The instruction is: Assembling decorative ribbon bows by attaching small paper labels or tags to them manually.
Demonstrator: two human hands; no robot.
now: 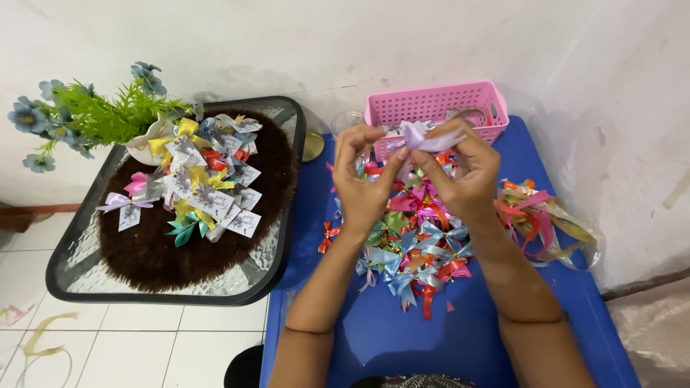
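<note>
The left hand (363,176) and right hand (460,172) pinch a lilac ribbon bow (420,136) between fingertips, above the pile of bows (413,244) on the blue table (474,338). It looks light, soft and slippery; best held at its knot.

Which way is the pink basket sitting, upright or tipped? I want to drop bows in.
Upright: the pink basket stands on the blue table behind both hands, its open rim facing up.

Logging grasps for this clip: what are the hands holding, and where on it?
Both the left hand and right hand pinch a pale lilac ribbon bow at its middle, fingertips meeting at the knot, above the pile of bows.
</note>
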